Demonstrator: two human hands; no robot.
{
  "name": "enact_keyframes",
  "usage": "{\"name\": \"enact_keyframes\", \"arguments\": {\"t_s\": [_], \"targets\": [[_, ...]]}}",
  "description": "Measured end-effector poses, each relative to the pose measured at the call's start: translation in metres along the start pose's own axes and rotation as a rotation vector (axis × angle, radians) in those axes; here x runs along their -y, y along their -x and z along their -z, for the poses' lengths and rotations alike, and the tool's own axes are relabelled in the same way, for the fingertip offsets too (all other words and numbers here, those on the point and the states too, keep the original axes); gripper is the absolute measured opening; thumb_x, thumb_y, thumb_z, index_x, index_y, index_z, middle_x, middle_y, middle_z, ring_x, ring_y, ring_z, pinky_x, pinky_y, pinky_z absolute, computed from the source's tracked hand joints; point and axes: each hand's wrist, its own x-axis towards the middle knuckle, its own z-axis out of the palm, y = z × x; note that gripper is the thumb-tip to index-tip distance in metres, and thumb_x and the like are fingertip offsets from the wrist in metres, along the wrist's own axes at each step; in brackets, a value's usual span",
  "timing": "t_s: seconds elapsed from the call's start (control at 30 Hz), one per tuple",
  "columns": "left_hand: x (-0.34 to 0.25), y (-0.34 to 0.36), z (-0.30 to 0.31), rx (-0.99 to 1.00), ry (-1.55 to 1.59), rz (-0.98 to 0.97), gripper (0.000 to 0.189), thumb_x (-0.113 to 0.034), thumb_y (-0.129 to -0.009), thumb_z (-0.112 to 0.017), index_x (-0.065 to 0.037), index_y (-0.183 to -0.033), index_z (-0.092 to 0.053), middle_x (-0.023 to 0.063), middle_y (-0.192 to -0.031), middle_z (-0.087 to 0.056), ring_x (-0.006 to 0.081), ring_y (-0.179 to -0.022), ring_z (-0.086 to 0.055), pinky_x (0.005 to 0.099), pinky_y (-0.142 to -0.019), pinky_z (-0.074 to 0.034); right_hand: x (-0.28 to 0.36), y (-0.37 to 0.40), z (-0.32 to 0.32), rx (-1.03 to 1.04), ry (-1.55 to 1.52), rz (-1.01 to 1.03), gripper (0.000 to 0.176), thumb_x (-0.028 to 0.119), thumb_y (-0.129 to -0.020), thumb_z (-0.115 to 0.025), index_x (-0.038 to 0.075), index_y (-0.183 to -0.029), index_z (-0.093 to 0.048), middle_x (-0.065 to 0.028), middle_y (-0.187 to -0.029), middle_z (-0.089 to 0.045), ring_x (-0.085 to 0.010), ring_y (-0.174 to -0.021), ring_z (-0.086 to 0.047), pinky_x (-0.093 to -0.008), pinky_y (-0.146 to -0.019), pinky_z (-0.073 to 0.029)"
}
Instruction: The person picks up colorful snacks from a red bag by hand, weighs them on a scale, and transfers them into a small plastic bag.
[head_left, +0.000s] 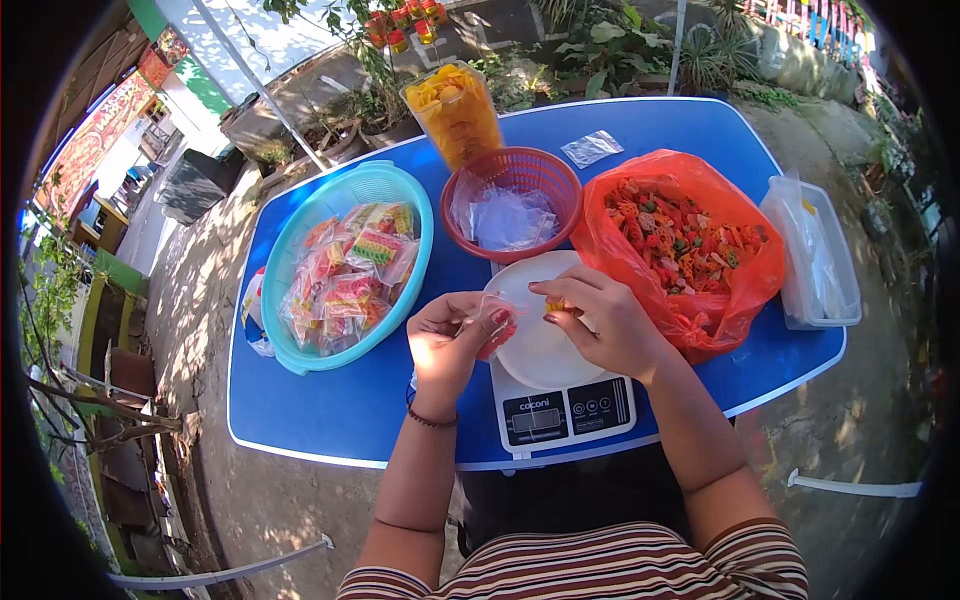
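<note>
Over the left rim of a white plate (540,350), my left hand (458,335) pinches a small clear plastic bag (493,345) with red pieces inside. My right hand (600,318), just to its right, holds a small yellow snack piece (555,304) between thumb and fingers. The plate rests on a white kitchen scale (568,412) with a dark display. Behind it, a red basket (513,165) contains clear empty bags (510,218). To the right, an open red plastic bag (735,305) is full of colourful snack pieces (685,240).
A turquoise basket (424,240) of filled packets (350,275) stands at left on the blue table (690,120). A tall container of yellow chips (455,110) is at the back, beside a flat clear packet (592,149). A lidless-looking plastic box (815,250) sits at the right edge.
</note>
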Motion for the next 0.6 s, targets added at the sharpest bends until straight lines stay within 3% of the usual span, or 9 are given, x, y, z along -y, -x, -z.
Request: {"name": "enact_keyframes", "arguments": {"t_s": [0.17, 0.37, 0.47, 0.6], "targets": [[-0.002, 0.002, -0.004, 0.041, -0.008, 0.043, 0.019, 0.008, -0.086, -0.074, 0.007, -0.104, -0.068, 0.0165, -0.096, -0.074, 0.0179, -0.085, -0.074, 0.0284, -0.077, -0.063, 0.003, 0.000, -0.005, -0.308, -0.344, 0.054, 0.016, -0.009, -0.094, -0.059, -0.005, -0.108, -0.066, -0.0126, -0.104, -0.061, -0.0167, -0.090, -0.068, -0.0275, -0.079, -0.057], [0.000, 0.003, -0.004, 0.128, -0.043, 0.036, 0.022, 0.007, -0.086, -0.074, 0.008, -0.107, -0.067, 0.0175, -0.098, -0.074, 0.0191, -0.087, -0.074, 0.0310, -0.079, -0.064, 0.012, 0.000, -0.020, -0.500, -0.524, 0.028, 0.014, -0.010, -0.097, -0.055, -0.007, -0.106, -0.064, -0.0125, -0.107, -0.060, -0.0147, -0.089, -0.067, -0.0268, -0.081, -0.058], [-0.002, 0.005, -0.007, 0.113, 0.007, 0.116, 0.022, 0.007, -0.087, -0.073, 0.008, -0.108, -0.067, 0.0168, -0.099, -0.074, 0.0185, -0.087, -0.074, 0.0310, -0.080, -0.064, 0.012, 0.002, -0.023, -0.456, -0.478, 0.025, 0.012, -0.009, -0.094, -0.060, -0.005, -0.104, -0.066, -0.0122, -0.103, -0.063, -0.0152, -0.089, -0.068, -0.0259, -0.078, -0.056], [0.003, 0.003, -0.006, 0.114, -0.041, 0.026, 0.021, 0.003, -0.090, -0.073, 0.007, -0.109, -0.067, 0.0152, -0.099, -0.074, 0.0159, -0.087, -0.073, 0.0274, -0.076, -0.061, 0.009, 0.003, -0.020, -0.437, -0.226, 0.045, 0.017, -0.009, -0.085, -0.067, -0.001, -0.099, -0.069, -0.0113, -0.096, -0.068, -0.0206, -0.088, -0.068, -0.0301, -0.076, -0.054]]}}
